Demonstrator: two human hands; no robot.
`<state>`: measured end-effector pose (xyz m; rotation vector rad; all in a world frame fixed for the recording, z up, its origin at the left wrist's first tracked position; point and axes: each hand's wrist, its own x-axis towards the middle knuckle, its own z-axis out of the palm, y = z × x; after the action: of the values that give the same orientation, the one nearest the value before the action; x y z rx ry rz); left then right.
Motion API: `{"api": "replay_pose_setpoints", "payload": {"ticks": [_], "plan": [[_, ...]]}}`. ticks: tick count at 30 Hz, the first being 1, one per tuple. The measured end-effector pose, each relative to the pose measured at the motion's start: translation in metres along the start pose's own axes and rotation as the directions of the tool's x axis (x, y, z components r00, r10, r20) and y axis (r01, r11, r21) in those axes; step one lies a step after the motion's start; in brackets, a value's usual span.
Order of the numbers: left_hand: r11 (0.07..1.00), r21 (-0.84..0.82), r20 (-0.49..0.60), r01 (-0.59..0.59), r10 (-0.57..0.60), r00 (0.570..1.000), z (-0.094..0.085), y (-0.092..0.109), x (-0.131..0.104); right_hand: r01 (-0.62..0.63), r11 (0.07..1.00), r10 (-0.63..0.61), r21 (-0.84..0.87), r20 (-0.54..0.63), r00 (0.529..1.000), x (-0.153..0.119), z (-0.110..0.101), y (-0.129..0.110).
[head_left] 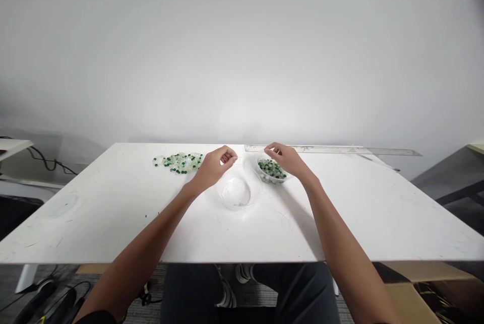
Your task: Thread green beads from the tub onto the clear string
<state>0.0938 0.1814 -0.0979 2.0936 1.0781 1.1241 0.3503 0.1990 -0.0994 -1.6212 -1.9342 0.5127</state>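
Note:
My left hand (217, 164) is raised over the middle of the table, its thumb and fingertips pinched together; anything between them is too small to make out. To its right, my right hand (284, 156) hangs above a clear bowl of green and pale beads (271, 169), its fingers curled together with their contents unclear. An empty-looking clear round dish (237, 193) sits between and nearer than the hands. Left of my left hand, a loose pile of green and whitish beads (179, 163) lies on the tabletop.
A long clear ruler (340, 150) lies along the back edge of the white table (124, 218), with a thin pen-like item at its right. Black cables (49, 163) hang at the left. A cardboard box (412, 301) stands below the table at the right.

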Motion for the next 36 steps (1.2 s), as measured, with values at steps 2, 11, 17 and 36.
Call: {"api": "replay_pose_setpoints", "payload": {"ticks": [2,11,17,36], "plan": [[1.0,-0.002,0.0,0.001,-0.001,1.0,0.0,-0.001,0.0,-0.011,0.994,0.013,0.106,-0.024,1.0,0.0,-0.002,0.001],[1.0,-0.019,0.002,-0.009,0.009,1.0,0.0,-0.003,0.001,0.029,0.992,-0.043,0.124,0.112,0.993,0.006,0.002,0.02],[1.0,-0.019,0.006,-0.009,0.009,1.0,0.001,-0.003,0.001,-0.074,0.954,0.163,-0.289,0.299,0.94,0.007,0.013,0.022],[0.979,0.185,-0.013,-0.091,0.095,0.995,0.004,-0.004,-0.001,0.057,0.997,-0.06,-0.051,-0.063,0.996,-0.006,0.008,-0.007]]}}
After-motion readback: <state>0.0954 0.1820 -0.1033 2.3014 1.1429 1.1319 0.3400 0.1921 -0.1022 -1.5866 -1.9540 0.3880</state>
